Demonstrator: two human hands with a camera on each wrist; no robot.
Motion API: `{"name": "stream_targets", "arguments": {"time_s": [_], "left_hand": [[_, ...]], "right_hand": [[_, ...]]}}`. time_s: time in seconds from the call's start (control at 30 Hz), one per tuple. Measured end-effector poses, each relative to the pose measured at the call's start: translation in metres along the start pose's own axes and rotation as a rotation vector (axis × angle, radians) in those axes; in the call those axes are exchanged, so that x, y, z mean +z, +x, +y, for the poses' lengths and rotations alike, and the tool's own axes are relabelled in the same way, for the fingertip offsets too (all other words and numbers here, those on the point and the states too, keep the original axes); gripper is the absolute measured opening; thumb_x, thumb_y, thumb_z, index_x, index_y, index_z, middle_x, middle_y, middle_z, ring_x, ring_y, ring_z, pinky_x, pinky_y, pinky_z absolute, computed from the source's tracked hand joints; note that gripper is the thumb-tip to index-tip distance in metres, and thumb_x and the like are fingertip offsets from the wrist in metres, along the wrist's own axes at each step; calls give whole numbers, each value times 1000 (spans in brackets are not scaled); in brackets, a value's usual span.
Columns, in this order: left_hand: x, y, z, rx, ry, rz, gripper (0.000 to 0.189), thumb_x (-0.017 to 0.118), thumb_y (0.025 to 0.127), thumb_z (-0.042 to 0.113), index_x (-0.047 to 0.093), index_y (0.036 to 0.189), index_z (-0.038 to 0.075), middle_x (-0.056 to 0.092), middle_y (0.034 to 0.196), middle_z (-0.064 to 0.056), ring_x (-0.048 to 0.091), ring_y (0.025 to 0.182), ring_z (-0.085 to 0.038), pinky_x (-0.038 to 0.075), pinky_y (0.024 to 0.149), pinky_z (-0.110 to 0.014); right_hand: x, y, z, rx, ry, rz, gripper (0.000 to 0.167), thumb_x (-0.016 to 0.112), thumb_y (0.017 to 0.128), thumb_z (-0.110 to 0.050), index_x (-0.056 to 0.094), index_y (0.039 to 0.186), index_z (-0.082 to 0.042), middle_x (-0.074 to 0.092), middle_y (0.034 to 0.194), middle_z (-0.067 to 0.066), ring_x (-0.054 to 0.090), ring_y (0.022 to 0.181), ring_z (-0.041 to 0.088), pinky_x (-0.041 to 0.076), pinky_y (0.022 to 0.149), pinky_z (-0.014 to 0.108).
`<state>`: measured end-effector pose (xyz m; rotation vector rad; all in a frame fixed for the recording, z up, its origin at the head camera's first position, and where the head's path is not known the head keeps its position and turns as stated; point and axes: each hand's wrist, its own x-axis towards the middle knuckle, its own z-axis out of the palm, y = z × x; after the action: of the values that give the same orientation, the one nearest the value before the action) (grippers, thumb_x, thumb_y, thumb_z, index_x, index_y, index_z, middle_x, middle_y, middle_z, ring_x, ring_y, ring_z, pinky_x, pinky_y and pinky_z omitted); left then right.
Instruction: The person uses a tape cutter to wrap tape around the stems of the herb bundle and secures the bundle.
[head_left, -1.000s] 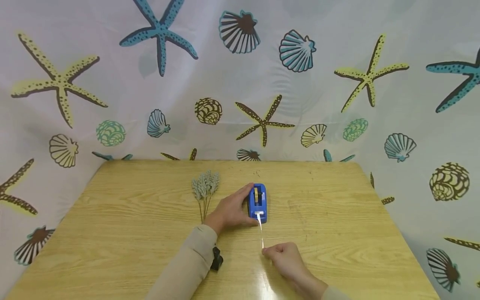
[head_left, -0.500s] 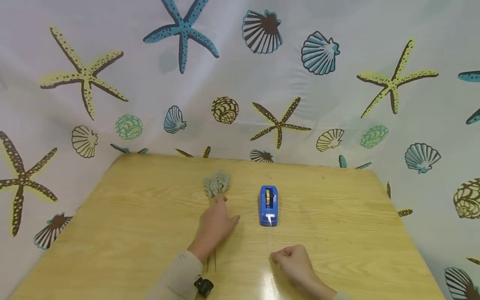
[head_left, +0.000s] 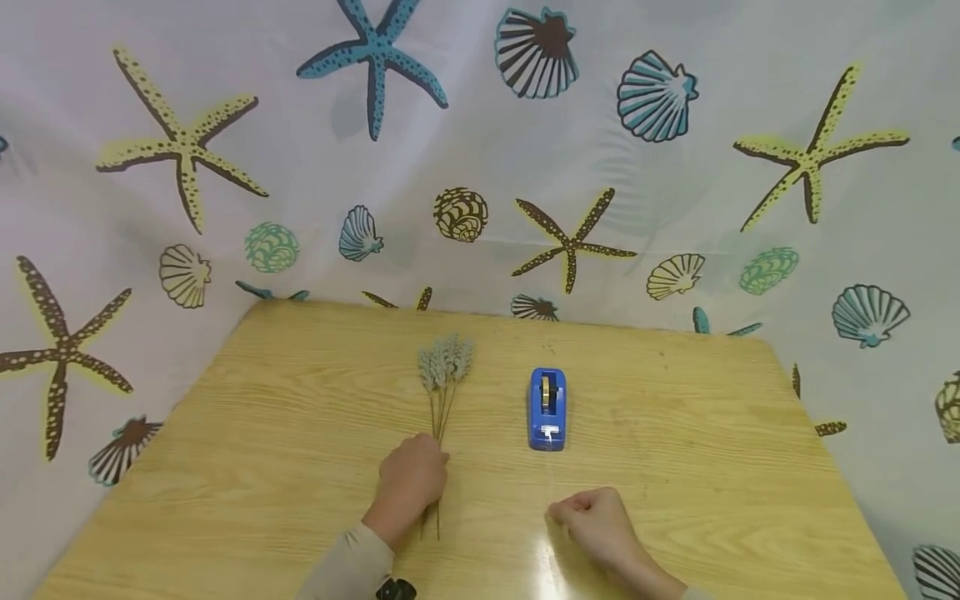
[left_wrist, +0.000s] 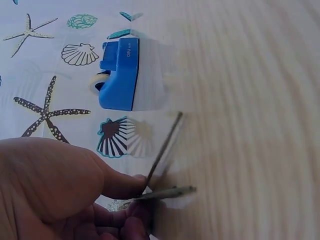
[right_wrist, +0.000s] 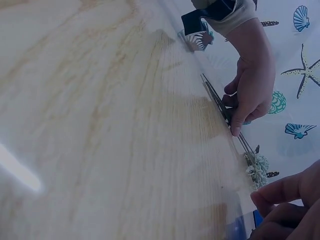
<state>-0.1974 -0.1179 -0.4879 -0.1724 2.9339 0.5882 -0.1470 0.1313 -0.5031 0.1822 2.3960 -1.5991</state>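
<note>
My left hand grips the thin stems of a bunch of dried flowers, whose pale grey-green heads point away from me. In the left wrist view, stem ends stick out past the thumb. To the right stands a blue tape dispenser with a roll in it. Nearer to me, my right hand pinches the end of a clear tape strip, which shows only faintly between the dispenser and the fingertips. The right wrist view catches these fingers with thumb and forefinger together.
A wood-grain table lies under everything. Behind it and at the sides hangs a white curtain printed with starfish and shells. A small black device sits at my left wrist.
My left hand has let go of the tape dispenser, moved left to the dried flowers, and slid down onto their stems. My right hand keeps its pinch. The head view has shifted slightly.
</note>
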Motion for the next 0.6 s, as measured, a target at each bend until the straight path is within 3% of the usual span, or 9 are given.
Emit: {"name": "stream_targets", "arguments": {"time_s": [0.07, 0.17, 0.27, 0.4, 0.5, 0.6], "left_hand": [[1, 1, 2, 8, 6, -6, 29, 60, 98, 16, 67, 72, 6, 57, 62, -7, 52, 51, -18, 41, 43, -31], [0, 3, 3, 12, 0, -19, 39, 57, 96, 5, 51, 57, 11, 45, 57, -2, 40, 49, -15, 32, 41, -28], [-2, 4, 2, 26, -11, -29, 40, 53, 92, -2, 44, 55, 13, 42, 58, -2, 35, 51, -15, 28, 42, -27], [-3, 3, -5, 82, -27, -7, 26, 53, 90, -5, 57, 66, 5, 53, 63, -7, 40, 53, -17, 33, 44, -28], [2, 4, -18, 94, -71, 20, 20, 54, 94, 0, 59, 75, 1, 54, 63, -8, 43, 52, -17, 35, 44, -28], [-4, -1, -26, 93, -139, 26, 18, 54, 99, 6, 60, 86, -4, 54, 66, -7, 47, 52, -16, 37, 44, -26]], "right_hand": [[-1, 0, 0, -7, 7, -5, 17, 73, 85, -13, 75, 79, 3, 59, 57, -2, 42, 50, 6, 34, 46, 19], [-1, 2, 0, -14, 18, -11, 17, 72, 86, -13, 75, 78, 3, 56, 55, -4, 39, 48, 5, 31, 45, 18], [-1, 4, 0, -16, 24, -14, 17, 71, 86, -13, 75, 79, 3, 55, 55, -4, 38, 48, 5, 30, 45, 18], [-3, 2, 1, -16, -1, -27, 18, 71, 87, -14, 76, 79, 1, 56, 55, -3, 37, 46, 5, 29, 43, 18], [-5, 0, 3, -26, -17, -35, 18, 71, 87, -16, 76, 80, 0, 60, 59, -2, 38, 47, 6, 30, 43, 18], [-5, 0, 2, -34, -8, -39, 18, 71, 87, -16, 77, 82, 1, 62, 63, 0, 39, 49, 6, 31, 44, 18]]}}
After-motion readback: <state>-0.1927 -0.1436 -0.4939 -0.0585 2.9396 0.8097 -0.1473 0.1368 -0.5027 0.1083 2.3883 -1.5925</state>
